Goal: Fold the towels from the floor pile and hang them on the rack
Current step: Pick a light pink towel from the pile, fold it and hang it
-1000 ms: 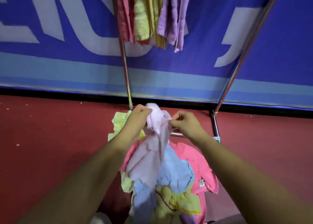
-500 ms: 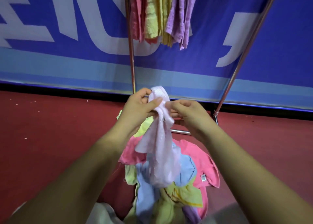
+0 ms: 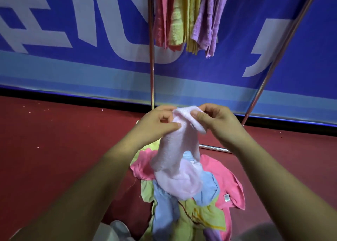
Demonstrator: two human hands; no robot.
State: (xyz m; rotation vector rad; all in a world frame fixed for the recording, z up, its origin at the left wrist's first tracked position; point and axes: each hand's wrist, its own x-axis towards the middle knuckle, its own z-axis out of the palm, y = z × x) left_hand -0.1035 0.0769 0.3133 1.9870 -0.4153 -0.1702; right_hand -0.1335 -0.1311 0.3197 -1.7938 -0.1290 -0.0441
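Observation:
A pale pink towel (image 3: 175,158) hangs bunched from both my hands above the floor pile. My left hand (image 3: 156,126) pinches its upper left edge between thumb and fingers. My right hand (image 3: 215,120) pinches the upper right edge, close beside the left. Below lies the floor pile (image 3: 224,184) of pink, blue, yellow-green and purple towels. The metal rack (image 3: 151,67) stands behind it, with several pink, yellow and purple towels (image 3: 189,18) hanging from its top.
A red floor (image 3: 54,149) spreads to both sides. A blue banner wall (image 3: 73,40) runs behind the rack. The rack's slanted right pole (image 3: 269,71) and low base bar (image 3: 213,148) lie just beyond my hands. A white shoe tip (image 3: 118,229) shows at the bottom.
Both hands have lifted the pale pink towel off the pile and drawn closer together at its top edge. The view has tilted up slightly.

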